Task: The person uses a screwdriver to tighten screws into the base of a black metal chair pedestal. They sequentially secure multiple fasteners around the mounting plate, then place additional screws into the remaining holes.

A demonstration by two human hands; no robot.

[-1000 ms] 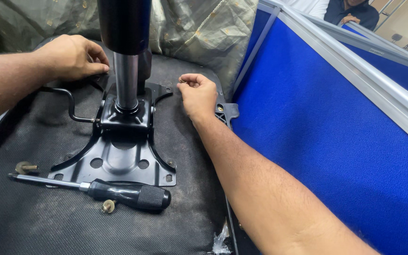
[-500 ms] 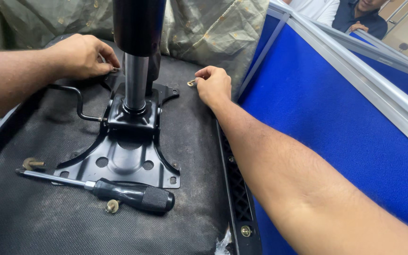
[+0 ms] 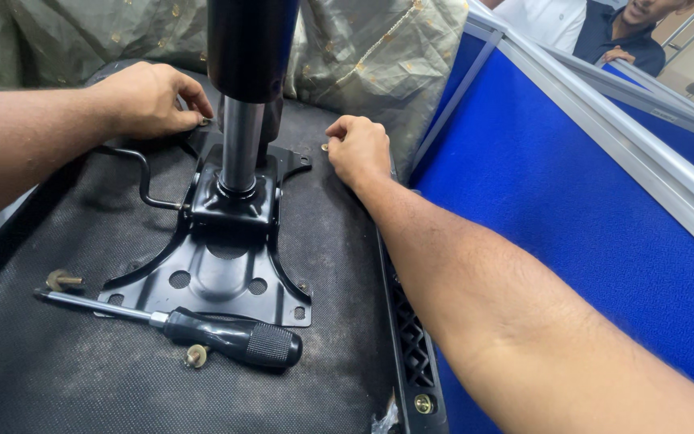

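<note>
My left hand [image 3: 148,98] pinches a small bolt [image 3: 203,121] at the far left corner of the black metal plate [image 3: 218,277], the upright steel column [image 3: 240,145] stands between, and my right hand [image 3: 358,149], nearer the far right corner, pinches another bolt [image 3: 324,147].

The place looked like an office floor where furniture was being put together. A blue fabric partition panel [image 3: 572,209] with a grey metal frame stood along the right side, the kind that divides desks into cubicles, and a second blue panel [image 3: 684,145] ran behind it. Beyond those, another person [image 3: 604,32] in a dark shirt leaned at the divider. An upturned office chair seat [image 3: 66,378] with its black metal base plate [image 3: 218,273] and gas cylinder [image 3: 242,120] lay in front, a screwdriver [image 3: 218,333] and loose screws [image 3: 196,354] on it
</note>
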